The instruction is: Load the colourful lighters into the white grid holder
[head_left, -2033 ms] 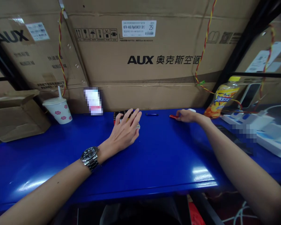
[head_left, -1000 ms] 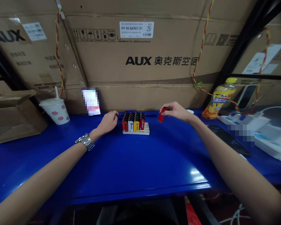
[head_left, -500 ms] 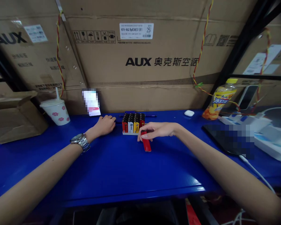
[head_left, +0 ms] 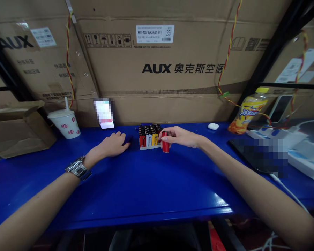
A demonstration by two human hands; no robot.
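Observation:
My right hand [head_left: 181,137] pinches a red lighter [head_left: 165,144] between thumb and fingers, holding it upright just in front of a tray's right end. That low white tray [head_left: 149,147] stands near the back of the table, packed with rows of upright lighters [head_left: 148,140] in red, white and yellow with dark tops. My right fingers hide its right end. To the left of the tray, my left hand [head_left: 113,144] rests on the blue tabletop with thumb and fingers apart, holding nothing. A dark shape beside its fingertips is too unclear to name.
A blue table [head_left: 146,188] meets large cardboard boxes [head_left: 157,82] behind. To the left are a paper cup with straw [head_left: 65,123], a brown bag [head_left: 21,129] and a lit phone [head_left: 104,113]. Right: white earbud case [head_left: 213,126], drink bottle [head_left: 247,113], dark phone [head_left: 247,153], power strip [head_left: 303,162].
My right hand has raised the red lighter and turned it more upright beside the tray. My left hand has drawn back slightly toward me, its thumb now apart from the fingers.

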